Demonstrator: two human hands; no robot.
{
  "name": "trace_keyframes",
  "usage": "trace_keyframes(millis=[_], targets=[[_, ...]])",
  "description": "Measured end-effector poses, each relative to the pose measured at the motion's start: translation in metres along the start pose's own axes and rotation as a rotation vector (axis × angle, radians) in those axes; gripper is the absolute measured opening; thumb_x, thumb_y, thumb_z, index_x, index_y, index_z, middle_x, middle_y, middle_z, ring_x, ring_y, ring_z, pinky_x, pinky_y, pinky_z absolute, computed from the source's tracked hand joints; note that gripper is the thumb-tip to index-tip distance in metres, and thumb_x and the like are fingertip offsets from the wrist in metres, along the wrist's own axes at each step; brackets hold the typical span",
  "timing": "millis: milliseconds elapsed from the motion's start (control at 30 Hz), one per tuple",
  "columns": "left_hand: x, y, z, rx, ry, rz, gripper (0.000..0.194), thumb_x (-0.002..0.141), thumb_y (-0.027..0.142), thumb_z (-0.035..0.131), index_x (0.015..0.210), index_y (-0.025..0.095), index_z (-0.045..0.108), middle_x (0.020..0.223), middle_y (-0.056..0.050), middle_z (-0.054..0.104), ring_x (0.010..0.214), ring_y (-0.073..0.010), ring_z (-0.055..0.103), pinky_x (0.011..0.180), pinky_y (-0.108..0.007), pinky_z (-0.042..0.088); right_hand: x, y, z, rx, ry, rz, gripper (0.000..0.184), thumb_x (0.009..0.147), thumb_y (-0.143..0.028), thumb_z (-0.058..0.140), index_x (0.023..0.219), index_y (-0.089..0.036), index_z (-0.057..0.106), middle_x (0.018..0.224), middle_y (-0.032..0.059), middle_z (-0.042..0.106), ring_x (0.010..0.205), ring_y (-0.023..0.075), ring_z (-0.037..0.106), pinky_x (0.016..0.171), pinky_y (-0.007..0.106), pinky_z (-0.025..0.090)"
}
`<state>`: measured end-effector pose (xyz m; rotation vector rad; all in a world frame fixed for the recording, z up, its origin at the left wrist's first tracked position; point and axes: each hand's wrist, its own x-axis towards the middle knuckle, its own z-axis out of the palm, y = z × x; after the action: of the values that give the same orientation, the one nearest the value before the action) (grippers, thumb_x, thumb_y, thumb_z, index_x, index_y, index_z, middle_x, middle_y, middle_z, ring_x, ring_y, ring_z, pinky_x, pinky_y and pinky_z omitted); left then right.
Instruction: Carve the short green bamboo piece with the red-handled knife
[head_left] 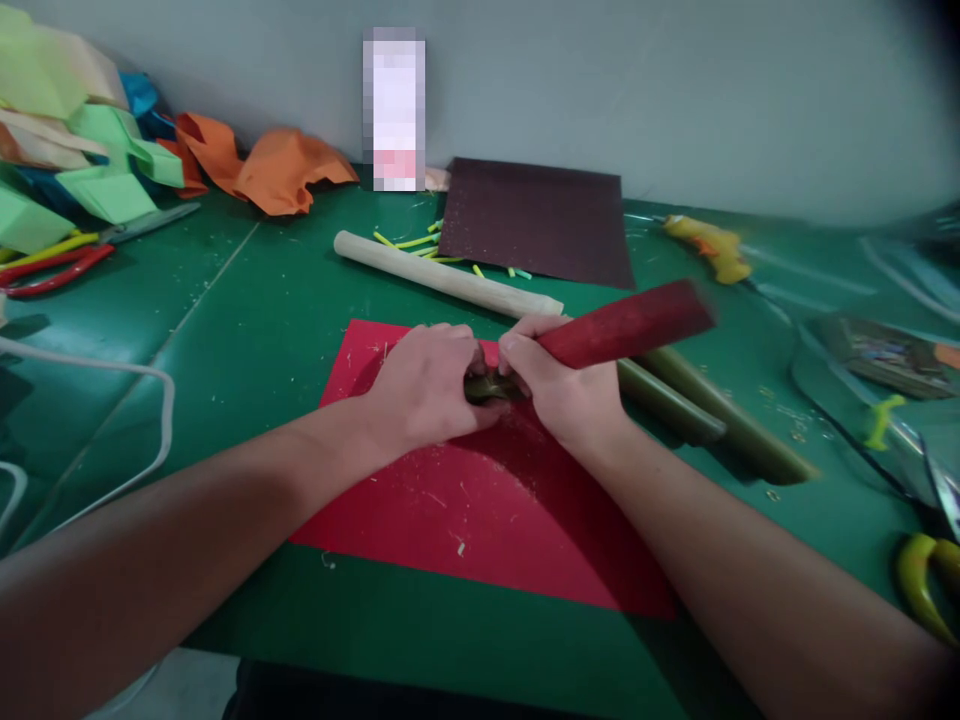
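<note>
My left hand [427, 385] is closed around a short dark green piece [486, 386] that looks like bamboo, low over the red sheet [480, 530]. In my right hand [566, 385] is a red-handled tool [634, 322], its thick handle pointing up and to the right. The tool's working end is hidden by my fingers, close against the green piece. Pale shavings lie scattered across the sheet. Just right of my right hand are two green bamboo-like lengths [731, 425], side by side.
Behind my hands lie a pale wooden stick [442, 277], a dark brown sheet [536, 220] and several yellow-green strips. A yellow glue gun [709, 247] with its cord is at the back right. Red-handled scissors [60, 272] and coloured paper pieces [105, 160] occupy the left. Yellow-handled scissors [926, 585] sit at far right.
</note>
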<state>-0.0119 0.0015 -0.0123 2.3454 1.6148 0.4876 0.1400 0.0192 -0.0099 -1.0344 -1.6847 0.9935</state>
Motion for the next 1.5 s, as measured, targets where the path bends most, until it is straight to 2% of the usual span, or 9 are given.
trace_keyframes(millis=[267, 433, 533, 667, 900, 1000, 1133, 1267, 1500], targets=[[-0.002, -0.003, 0.003, 0.021, 0.027, 0.047, 0.034, 0.077, 0.052, 0.063, 0.072, 0.020, 0.054, 0.078, -0.006, 0.062, 0.076, -0.0238, 0.059, 0.060, -0.036, 0.037, 0.003, -0.004, 0.002, -0.099, -0.036, -0.003, 0.019, 0.076, -0.027, 0.057, 0.058, -0.021, 0.055, 0.059, -0.0019, 0.055, 0.059, 0.0129, 0.051, 0.058, 0.029, 0.043], [-0.002, -0.001, 0.001, 0.005, 0.012, 0.018, 0.036, 0.076, 0.055, 0.062, 0.071, 0.021, 0.052, 0.075, -0.005, 0.059, 0.070, -0.0224, 0.057, 0.055, -0.035, 0.031, 0.001, -0.005, 0.001, -0.036, -0.078, 0.022, 0.023, 0.073, -0.023, 0.056, 0.051, -0.022, 0.049, 0.050, -0.0034, 0.048, 0.051, 0.0111, 0.043, 0.051, 0.028, 0.038], [-0.002, 0.000, 0.000, 0.020, 0.002, 0.027, 0.037, 0.075, 0.055, 0.063, 0.068, 0.021, 0.049, 0.075, -0.005, 0.059, 0.071, -0.0222, 0.057, 0.056, -0.035, 0.031, -0.002, -0.004, 0.001, -0.041, -0.032, 0.023, 0.027, 0.073, -0.021, 0.056, 0.048, -0.022, 0.046, 0.048, -0.0033, 0.045, 0.049, 0.0109, 0.040, 0.050, 0.029, 0.037], [-0.002, 0.002, 0.000, 0.039, -0.009, 0.009, 0.037, 0.075, 0.055, 0.063, 0.072, 0.020, 0.052, 0.078, -0.006, 0.061, 0.075, -0.0240, 0.058, 0.058, -0.036, 0.035, -0.002, 0.000, 0.002, -0.064, 0.044, -0.010, 0.021, 0.076, -0.025, 0.058, 0.056, -0.022, 0.053, 0.056, -0.0022, 0.053, 0.055, 0.0129, 0.048, 0.055, 0.029, 0.042], [-0.003, 0.001, -0.001, -0.009, -0.026, 0.021, 0.034, 0.077, 0.053, 0.061, 0.077, 0.020, 0.056, 0.080, -0.006, 0.060, 0.075, -0.0234, 0.057, 0.057, -0.035, 0.033, 0.002, -0.001, 0.002, -0.125, -0.024, -0.019, 0.019, 0.077, -0.025, 0.057, 0.058, -0.021, 0.055, 0.059, -0.0012, 0.057, 0.060, 0.0137, 0.053, 0.059, 0.029, 0.044], [-0.003, 0.001, 0.000, 0.001, -0.030, -0.002, 0.034, 0.076, 0.054, 0.061, 0.079, 0.020, 0.054, 0.078, -0.006, 0.060, 0.072, -0.0233, 0.056, 0.055, -0.035, 0.031, 0.003, -0.005, 0.001, -0.107, -0.056, -0.007, 0.019, 0.076, -0.024, 0.056, 0.057, -0.022, 0.056, 0.058, -0.0012, 0.057, 0.056, 0.0128, 0.051, 0.055, 0.029, 0.042], [-0.004, 0.000, 0.003, 0.005, 0.004, 0.017, 0.032, 0.075, 0.051, 0.064, 0.076, 0.021, 0.053, 0.079, -0.005, 0.059, 0.071, -0.0218, 0.056, 0.056, -0.035, 0.031, 0.000, -0.007, -0.001, -0.037, -0.078, 0.026, 0.026, 0.073, -0.018, 0.055, 0.048, -0.023, 0.049, 0.048, -0.0031, 0.045, 0.047, 0.0106, 0.040, 0.048, 0.029, 0.035], [-0.005, 0.000, 0.003, 0.035, 0.022, 0.039, 0.035, 0.075, 0.053, 0.066, 0.076, 0.020, 0.056, 0.081, -0.006, 0.061, 0.074, -0.0231, 0.057, 0.059, -0.035, 0.032, -0.004, -0.005, -0.001, -0.032, -0.007, 0.030, 0.030, 0.075, -0.015, 0.054, 0.048, -0.023, 0.046, 0.046, -0.0033, 0.040, 0.046, 0.0106, 0.036, 0.047, 0.029, 0.033], [-0.014, -0.003, 0.000, 0.072, 0.064, 0.084, 0.030, 0.083, 0.046, 0.060, 0.084, 0.017, 0.066, 0.087, -0.008, 0.066, 0.083, -0.0255, 0.057, 0.068, -0.038, 0.036, -0.002, -0.001, 0.003, -0.086, 0.061, -0.014, 0.021, 0.079, -0.026, 0.058, 0.058, -0.021, 0.052, 0.059, -0.0023, 0.052, 0.057, 0.0130, 0.048, 0.057, 0.030, 0.041]])
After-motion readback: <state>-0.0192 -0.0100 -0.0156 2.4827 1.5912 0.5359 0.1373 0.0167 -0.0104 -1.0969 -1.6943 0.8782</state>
